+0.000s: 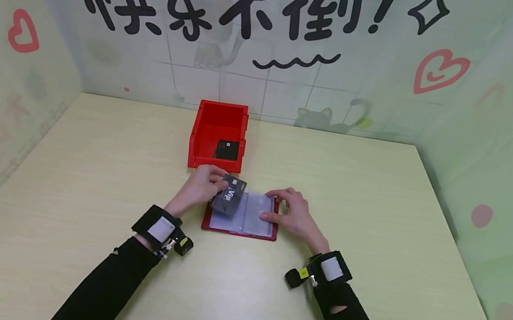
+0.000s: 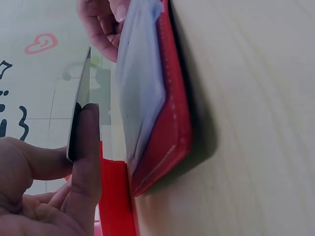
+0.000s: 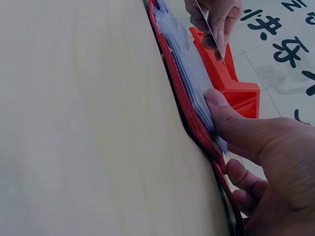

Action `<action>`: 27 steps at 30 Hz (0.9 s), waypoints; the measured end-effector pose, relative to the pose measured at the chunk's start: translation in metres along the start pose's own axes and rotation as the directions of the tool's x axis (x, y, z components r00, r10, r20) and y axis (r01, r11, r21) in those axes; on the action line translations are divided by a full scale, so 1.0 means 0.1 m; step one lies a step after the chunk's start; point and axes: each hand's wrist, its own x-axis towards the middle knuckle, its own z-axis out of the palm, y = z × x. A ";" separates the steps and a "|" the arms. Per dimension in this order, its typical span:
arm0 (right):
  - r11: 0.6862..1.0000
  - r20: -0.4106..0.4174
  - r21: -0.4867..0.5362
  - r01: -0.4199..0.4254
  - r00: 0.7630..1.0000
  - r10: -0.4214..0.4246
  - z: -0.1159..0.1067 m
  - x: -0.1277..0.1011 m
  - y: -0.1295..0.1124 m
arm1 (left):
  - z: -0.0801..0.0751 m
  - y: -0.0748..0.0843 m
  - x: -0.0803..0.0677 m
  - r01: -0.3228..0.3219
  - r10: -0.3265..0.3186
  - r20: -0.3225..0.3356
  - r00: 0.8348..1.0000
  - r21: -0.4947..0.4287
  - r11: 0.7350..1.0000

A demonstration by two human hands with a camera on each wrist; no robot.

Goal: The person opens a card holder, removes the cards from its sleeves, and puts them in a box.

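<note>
A card holder (image 1: 274, 232) with a red cover lies spread on the table, its clear plastic sleeves (image 1: 254, 216) showing. My left hand (image 1: 203, 188) pinches a dark card (image 1: 229, 195) marked "Vip" between thumb and fingers, above the holder's left half. In the left wrist view the card (image 2: 78, 110) appears edge-on, apart from the sleeves. At the holder's right side is my right hand (image 1: 295, 214). Its thumb (image 3: 221, 105) presses on the stack of sleeves, and the fingers curl by the cover's edge, gripping it.
Behind the holder stands a red bin (image 1: 194, 144) with a black card (image 1: 227, 150) lying inside near its front. Light wood table (image 1: 357, 199) surrounds both. A printed backdrop (image 1: 149, 68) rises along the table's back edge and sides.
</note>
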 end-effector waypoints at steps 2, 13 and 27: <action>1.000 -0.002 0.002 0.003 1.000 -0.003 0.00 0.00 0.00 | -0.03 0.01 0.01 -0.003 0.003 -0.018 1.000 -0.020 1.000; 1.000 0.002 -0.008 -0.002 1.000 0.002 0.00 0.00 0.01 | -0.19 0.07 0.14 -0.048 0.029 -0.116 0.993 -0.164 0.985; 1.000 0.000 0.004 -0.019 1.000 0.019 0.01 -0.01 0.00 | -0.21 0.22 0.44 -0.087 0.023 -0.307 0.951 -0.193 0.977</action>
